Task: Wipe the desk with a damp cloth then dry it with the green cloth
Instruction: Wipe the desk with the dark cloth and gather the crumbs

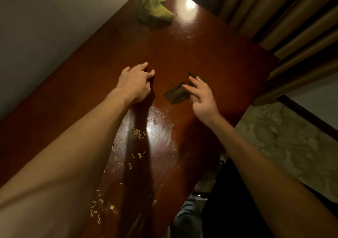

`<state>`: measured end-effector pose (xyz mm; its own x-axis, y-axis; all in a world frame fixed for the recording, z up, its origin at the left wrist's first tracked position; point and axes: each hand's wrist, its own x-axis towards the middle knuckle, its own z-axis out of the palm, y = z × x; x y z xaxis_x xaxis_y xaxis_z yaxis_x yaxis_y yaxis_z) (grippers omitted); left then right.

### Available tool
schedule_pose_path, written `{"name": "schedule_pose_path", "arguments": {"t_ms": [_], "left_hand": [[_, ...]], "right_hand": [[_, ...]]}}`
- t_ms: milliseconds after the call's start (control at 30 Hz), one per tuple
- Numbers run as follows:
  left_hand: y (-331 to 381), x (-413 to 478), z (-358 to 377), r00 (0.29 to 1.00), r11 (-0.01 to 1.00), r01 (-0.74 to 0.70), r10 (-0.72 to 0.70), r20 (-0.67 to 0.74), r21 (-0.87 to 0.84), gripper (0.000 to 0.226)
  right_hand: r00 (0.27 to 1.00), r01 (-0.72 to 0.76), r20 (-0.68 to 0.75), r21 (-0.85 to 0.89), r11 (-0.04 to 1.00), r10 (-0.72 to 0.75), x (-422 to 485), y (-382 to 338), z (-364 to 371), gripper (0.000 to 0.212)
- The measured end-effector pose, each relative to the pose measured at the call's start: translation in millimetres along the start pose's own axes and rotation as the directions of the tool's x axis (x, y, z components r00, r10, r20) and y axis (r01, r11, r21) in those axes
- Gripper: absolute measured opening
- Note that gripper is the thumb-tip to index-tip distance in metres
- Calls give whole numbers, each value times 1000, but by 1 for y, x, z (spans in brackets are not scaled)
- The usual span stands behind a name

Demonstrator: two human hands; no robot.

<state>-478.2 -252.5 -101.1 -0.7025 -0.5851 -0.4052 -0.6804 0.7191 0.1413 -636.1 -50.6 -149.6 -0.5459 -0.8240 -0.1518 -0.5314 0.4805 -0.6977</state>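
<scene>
- hands: l hand (135,84) has its fingertips on the desk (201,51), left of centre, fingers loosely bent, holding nothing. r hand (203,100) lies w/ fingers straight and spread over the right part of the dark cloth (175,94), w/ no grip round it. pressing or only touching: cannot tell. hands are apart, w/ the cloth's left end between them.
- positions: dark cloth is bunched mid-desk, toward the right edge. green cloth (153,7) is crumpled at the far end, well apart from both hands. crumbs (135,135) are scattered over the near part, beside a shiny smeared patch.
- risk 1: cloth slips or rolls under the flat hand and leaves streaks. cause: bunched cloth, no grip, small contact area.
- risk 2: crumbs go over the near or right edge onto the floor (283,137). cause: strokes aimed at an edge.
- risk 3: crumbs smear and get carried across clean wood. cause: damp cloth run over them w/o gathering them first.
- risk 4: l forearm drags crumbs. cause: it reaches over the near crumb area.
- risk 5: green cloth gets wet or dirty before the drying step, and the spot under it stays unwiped. cause: wiping to the far end w/o lifting it.
- note: dampness of the dark cloth can't be confirmed by eye.
</scene>
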Motion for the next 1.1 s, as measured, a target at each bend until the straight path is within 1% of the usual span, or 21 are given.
{"name": "schedule_pose_path", "arguments": {"t_ms": [100, 167, 267, 400, 500, 600, 667, 800, 900, 1000, 1100], "left_hand": [[5, 5, 0, 996, 997, 83, -83, 35, -6, 53], [7, 5, -2, 995, 996, 91, -90, 50, -4, 53], [6, 5, -7, 992, 995, 96, -94, 83, -17, 55], [3, 3, -7, 993, 996, 83, -81, 87, -25, 57], [0, 2, -4, 994, 997, 74, -73, 76, -16, 61], [-3, 2, -2, 997, 998, 59, -58, 58, -8, 62], [-4, 1, -1, 997, 998, 56, -55, 49, -20, 61], [-5, 0, 2, 998, 998, 60, -59, 25, -25, 62], [-6, 3, 3, 998, 998, 57, -57, 24, -1, 60], [-4, 4, 1, 997, 998, 66, -66, 39, 3, 58], [-4, 5, 1, 996, 997, 72, -72, 45, 9, 56]], "right_hand": [[996, 36, 78, -9, 999, -35, 35, 7, -18, 54], [998, 32, 56, -44, 999, -30, 31, 3, -14, 55], [998, 68, 14, -99, 993, -67, -9, -5, 6, 58], [985, 162, 70, -31, 986, -160, -100, -20, 40, 78], [976, 187, 110, 1, 982, -186, -134, -21, 51, 81], [975, 175, 124, 76, 982, -184, -112, -17, 45, 72], [979, 163, 107, 100, 982, -173, -81, -17, 38, 65], [998, 61, 14, 88, 994, -62, 5, -21, 25, 51], [999, -28, -22, 130, 991, 31, 50, -21, 0, 47], [999, -53, 8, 85, 995, 52, 55, -8, -28, 46], [997, -51, 58, 18, 999, 50, 31, 8, -39, 46]]}}
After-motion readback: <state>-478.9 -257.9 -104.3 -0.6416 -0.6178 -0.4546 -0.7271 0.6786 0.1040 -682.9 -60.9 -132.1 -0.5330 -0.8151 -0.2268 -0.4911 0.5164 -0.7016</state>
